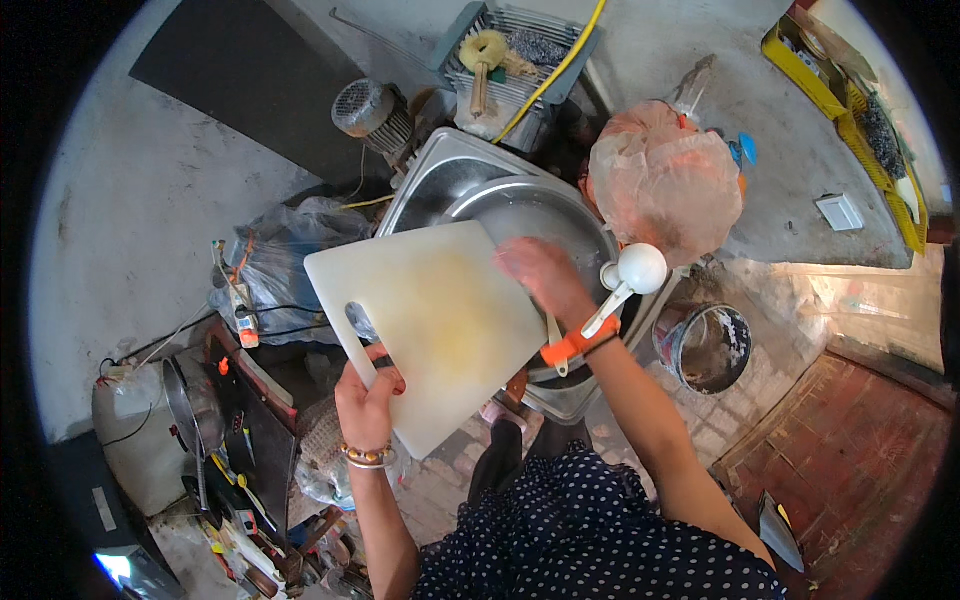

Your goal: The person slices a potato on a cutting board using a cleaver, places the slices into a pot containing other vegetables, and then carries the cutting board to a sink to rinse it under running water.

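A white plastic cutting board [450, 322] with a yellowish stain across its middle is tilted over the sink's front left. Its handle slot is gripped by my left hand [367, 405], thumb on the upper face. My right hand [544, 277], blurred, is at the board's right edge with nothing visible in it; whether it touches the board is unclear. Beneath it lies a round metal basin [555, 206] inside a stainless steel sink [427, 176]. The board hides part of both. A white rounded fixture [642, 268] with a long handle overlaps my right wrist in view.
Behind the sink, a grey rack [574, 82] holds a round brush [484, 56]. Right of it are a pinkish plastic bag [667, 180] and a dirty bucket [705, 349]. A motor [371, 112], a power strip [244, 315] with cables and a wok [195, 405] stand left.
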The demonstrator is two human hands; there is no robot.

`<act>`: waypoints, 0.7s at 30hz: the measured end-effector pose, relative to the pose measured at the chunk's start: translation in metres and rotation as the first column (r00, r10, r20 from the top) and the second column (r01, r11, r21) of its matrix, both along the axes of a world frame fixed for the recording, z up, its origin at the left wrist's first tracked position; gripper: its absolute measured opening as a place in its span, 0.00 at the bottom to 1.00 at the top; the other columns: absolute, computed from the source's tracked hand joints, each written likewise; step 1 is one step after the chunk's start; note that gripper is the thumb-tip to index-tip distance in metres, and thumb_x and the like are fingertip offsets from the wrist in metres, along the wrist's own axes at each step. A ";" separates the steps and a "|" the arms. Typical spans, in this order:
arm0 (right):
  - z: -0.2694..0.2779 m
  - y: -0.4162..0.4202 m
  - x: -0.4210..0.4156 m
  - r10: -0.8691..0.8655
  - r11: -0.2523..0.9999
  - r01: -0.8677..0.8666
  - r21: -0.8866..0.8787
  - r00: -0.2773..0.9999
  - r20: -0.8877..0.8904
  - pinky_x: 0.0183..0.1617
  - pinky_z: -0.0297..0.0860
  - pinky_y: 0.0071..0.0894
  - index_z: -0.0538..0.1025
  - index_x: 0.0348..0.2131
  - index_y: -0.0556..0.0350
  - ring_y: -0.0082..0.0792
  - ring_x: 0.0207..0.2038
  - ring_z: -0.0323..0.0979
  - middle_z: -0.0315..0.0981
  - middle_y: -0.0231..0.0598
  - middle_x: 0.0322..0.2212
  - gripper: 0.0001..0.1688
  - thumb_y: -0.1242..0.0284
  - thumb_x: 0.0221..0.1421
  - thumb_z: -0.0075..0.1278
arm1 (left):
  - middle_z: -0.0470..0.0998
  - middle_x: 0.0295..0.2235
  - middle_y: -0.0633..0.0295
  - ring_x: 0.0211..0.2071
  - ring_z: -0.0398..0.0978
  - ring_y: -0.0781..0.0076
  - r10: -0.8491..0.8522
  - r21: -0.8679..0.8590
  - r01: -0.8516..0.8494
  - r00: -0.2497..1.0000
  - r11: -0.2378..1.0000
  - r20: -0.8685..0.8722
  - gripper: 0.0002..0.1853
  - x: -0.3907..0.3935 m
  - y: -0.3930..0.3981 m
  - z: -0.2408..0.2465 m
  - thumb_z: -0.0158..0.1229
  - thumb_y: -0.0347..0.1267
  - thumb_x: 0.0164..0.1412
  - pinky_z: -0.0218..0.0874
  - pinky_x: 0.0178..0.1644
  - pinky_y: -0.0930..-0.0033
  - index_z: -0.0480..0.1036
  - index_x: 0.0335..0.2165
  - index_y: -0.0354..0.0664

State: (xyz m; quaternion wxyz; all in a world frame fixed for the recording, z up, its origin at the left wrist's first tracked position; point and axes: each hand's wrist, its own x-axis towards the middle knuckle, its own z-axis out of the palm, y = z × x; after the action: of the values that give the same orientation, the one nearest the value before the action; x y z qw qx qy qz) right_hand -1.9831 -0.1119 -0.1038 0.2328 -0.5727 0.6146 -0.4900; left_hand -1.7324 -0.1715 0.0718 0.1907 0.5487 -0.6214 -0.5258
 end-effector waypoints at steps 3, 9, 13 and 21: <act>0.056 0.004 0.056 0.140 0.978 -0.210 -0.016 0.595 0.792 0.46 0.64 0.27 0.73 0.38 0.61 0.26 0.39 0.69 0.72 0.36 0.36 0.13 0.73 0.58 0.40 | 0.72 0.20 0.63 0.21 0.69 0.79 -0.017 -0.002 0.017 1.000 1.000 0.007 0.14 -0.008 -0.005 -0.002 0.49 0.22 0.49 0.60 0.26 0.78 0.69 0.37 0.30; -0.044 0.022 -0.001 -0.299 0.830 0.145 0.538 0.930 0.212 0.44 0.64 0.29 0.74 0.36 0.62 0.29 0.37 0.69 0.72 0.40 0.35 0.16 0.69 0.57 0.40 | 0.72 0.20 0.63 0.21 0.69 0.78 0.008 0.010 -0.008 1.000 1.000 0.015 0.14 -0.014 -0.006 0.002 0.49 0.23 0.49 0.61 0.27 0.78 0.69 0.37 0.29; -0.163 0.042 -0.054 -0.687 0.667 0.551 0.501 0.716 0.127 0.40 0.68 0.36 0.73 0.33 0.64 0.37 0.36 0.72 0.73 0.44 0.35 0.14 0.71 0.56 0.39 | 0.72 0.20 0.63 0.21 0.69 0.78 -0.055 0.032 0.055 0.998 0.998 -0.020 0.14 -0.040 -0.010 0.004 0.49 0.24 0.49 0.61 0.27 0.77 0.69 0.37 0.29; 0.062 -0.013 0.050 0.141 0.951 -0.307 -0.024 0.364 0.921 0.52 0.60 0.26 0.69 0.47 0.60 0.26 0.49 0.63 0.65 0.38 0.47 0.19 0.69 0.58 0.43 | 0.73 0.21 0.62 0.22 0.69 0.78 -0.024 0.028 0.023 0.999 0.999 0.032 0.15 -0.020 -0.010 0.002 0.50 0.25 0.48 0.60 0.27 0.78 0.69 0.38 0.30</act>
State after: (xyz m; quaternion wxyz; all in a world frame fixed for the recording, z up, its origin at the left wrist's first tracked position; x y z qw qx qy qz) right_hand -1.9335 -0.1244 -0.0418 0.6379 -0.2689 0.3375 -0.6379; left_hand -1.7527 -0.1818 0.0743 0.1670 0.5523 -0.6234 -0.5277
